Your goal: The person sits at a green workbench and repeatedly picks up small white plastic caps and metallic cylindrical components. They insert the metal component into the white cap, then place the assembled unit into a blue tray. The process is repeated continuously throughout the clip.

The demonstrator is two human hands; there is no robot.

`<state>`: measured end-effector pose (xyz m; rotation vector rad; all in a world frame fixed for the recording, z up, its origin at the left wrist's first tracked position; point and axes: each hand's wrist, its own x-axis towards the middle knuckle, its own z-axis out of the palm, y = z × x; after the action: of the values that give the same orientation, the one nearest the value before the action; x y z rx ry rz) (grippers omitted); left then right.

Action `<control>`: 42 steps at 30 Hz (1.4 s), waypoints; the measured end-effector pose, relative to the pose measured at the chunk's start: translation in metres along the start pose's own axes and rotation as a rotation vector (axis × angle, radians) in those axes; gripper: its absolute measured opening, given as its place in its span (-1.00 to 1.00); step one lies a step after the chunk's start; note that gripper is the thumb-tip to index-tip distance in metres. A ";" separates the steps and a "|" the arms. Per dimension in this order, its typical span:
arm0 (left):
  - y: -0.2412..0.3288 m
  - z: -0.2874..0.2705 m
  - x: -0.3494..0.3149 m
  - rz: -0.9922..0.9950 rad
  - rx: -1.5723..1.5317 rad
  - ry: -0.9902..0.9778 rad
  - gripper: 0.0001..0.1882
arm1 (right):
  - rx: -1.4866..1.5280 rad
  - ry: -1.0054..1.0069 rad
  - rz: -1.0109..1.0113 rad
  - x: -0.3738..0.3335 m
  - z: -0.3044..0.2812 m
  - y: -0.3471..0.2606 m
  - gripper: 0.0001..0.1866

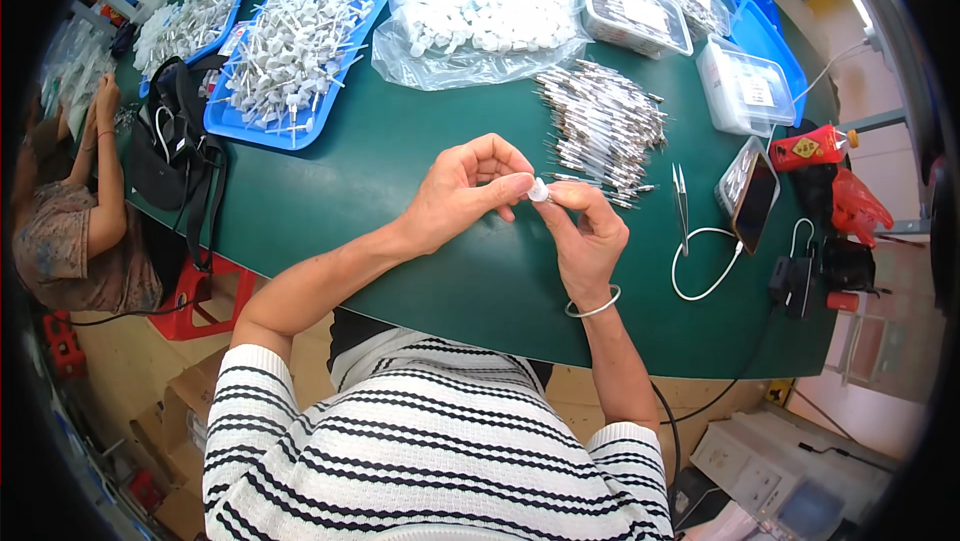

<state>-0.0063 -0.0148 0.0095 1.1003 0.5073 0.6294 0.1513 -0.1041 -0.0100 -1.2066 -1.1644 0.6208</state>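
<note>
Over the green table, my left hand (465, 188) and my right hand (588, 233) meet fingertip to fingertip. Between them is a small white plastic cap (539, 190), pinched by the thumb and forefinger of each hand. Whether a thin rod sits inside the cap is hidden by my right fingers. Just beyond my right hand lies a heap of slim metal-and-clear rods (605, 126). Farther off, a clear plastic bag (400, 53) holds a mound of loose white caps (490, 1). A blue tray (285, 140) at the left is piled with white-capped stems (295, 51).
Tweezers (681, 203), a phone (755, 206) leaning on a clear box and a white cable (700, 293) lie to the right. Lidded clear boxes (635, 13) stand behind. A black bag (165, 141) hangs at the left edge, near another person (85, 211).
</note>
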 end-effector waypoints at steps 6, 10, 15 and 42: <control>0.004 -0.008 0.004 -0.133 -0.045 -0.097 -0.83 | 0.251 -0.031 0.123 0.000 0.000 -0.003 -0.88; 0.006 -0.013 0.005 -0.192 -0.076 -0.146 -0.83 | 0.371 -0.100 0.102 -0.001 0.002 0.001 -0.83; 0.013 -0.022 0.004 -0.137 -0.007 -0.065 -0.83 | 0.092 -0.168 0.054 0.015 -0.010 -0.007 -0.78; 0.011 -0.002 0.004 0.337 0.828 0.084 -0.73 | -0.629 -0.170 -0.170 0.029 -0.018 -0.026 -0.89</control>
<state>-0.0071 -0.0070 0.0189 1.9753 0.6861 0.7832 0.1722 -0.0934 0.0253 -1.5742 -1.6597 0.2275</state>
